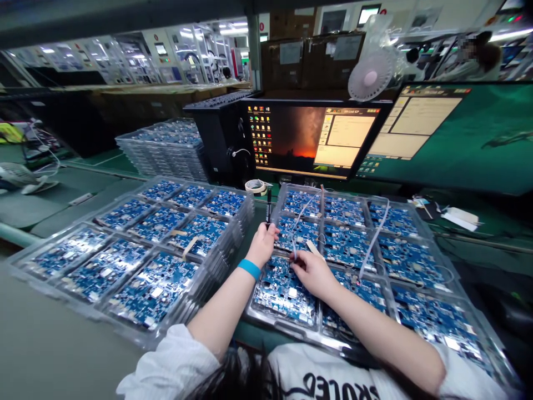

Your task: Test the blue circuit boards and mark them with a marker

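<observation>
My left hand (263, 244), with a blue band at the wrist, is closed round a black marker pen (268, 206) that points up. It is at the left edge of a clear plastic tray (287, 320) of blue circuit boards. My right hand (313, 273) is over the tray's near-left board (277, 289), thumb and fingers pinched on the lower end of a thin white cable (298, 218). Whether that end touches a board I cannot tell. A second white cable (376, 236) runs down to another board, where a small red light glows.
To the left is a stack of clear trays (245, 222) with blue boards, and another tray stack (137, 155) stands behind. A tape roll (256, 187) lies before a monitor (287, 133). A second monitor (458, 139) and a small fan (370, 79) are at the right.
</observation>
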Demonstrator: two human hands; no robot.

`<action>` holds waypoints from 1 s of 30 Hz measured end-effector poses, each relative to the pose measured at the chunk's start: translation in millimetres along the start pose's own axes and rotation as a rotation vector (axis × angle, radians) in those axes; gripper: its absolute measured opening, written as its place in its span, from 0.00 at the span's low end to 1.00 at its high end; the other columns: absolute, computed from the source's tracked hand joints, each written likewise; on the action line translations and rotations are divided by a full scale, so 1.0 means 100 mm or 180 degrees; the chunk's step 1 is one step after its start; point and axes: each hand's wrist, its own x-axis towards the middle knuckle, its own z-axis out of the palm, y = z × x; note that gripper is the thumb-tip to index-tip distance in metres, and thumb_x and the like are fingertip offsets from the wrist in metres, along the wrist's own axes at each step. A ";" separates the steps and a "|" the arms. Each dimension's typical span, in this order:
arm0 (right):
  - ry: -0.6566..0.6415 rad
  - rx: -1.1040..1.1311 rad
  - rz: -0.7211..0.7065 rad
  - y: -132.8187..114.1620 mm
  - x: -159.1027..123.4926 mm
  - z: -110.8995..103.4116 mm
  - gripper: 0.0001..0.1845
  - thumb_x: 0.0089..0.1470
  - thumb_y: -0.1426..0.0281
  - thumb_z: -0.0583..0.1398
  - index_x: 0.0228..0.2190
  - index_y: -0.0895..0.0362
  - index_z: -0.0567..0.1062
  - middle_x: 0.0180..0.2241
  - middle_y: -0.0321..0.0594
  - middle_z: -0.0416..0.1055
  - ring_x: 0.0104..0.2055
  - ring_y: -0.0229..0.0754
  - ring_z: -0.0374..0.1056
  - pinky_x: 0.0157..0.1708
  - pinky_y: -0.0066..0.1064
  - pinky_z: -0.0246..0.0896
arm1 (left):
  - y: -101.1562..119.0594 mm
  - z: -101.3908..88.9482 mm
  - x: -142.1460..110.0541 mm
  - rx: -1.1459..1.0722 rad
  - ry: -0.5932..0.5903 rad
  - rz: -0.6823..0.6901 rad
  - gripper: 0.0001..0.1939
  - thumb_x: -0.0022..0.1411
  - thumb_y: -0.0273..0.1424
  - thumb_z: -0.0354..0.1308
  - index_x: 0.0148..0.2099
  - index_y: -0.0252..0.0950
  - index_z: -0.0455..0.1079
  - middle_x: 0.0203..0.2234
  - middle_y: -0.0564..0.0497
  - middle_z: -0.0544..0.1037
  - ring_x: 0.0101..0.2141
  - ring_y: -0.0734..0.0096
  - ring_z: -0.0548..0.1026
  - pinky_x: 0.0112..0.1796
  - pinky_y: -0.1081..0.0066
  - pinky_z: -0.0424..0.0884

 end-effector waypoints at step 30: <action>0.0192 -0.0230 -0.0127 -0.14 -0.06 -0.09 0.12 0.44 0.72 0.55 0.35 0.57 0.69 0.30 0.38 0.68 0.32 0.37 0.63 0.34 0.27 0.57 | 0.11 -0.06 -0.03 0.0206 0.0002 0.0071 0.21 0.59 0.46 0.37 0.32 0.36 0.62 0.26 0.49 0.71 0.28 0.66 0.70 0.32 0.68 0.65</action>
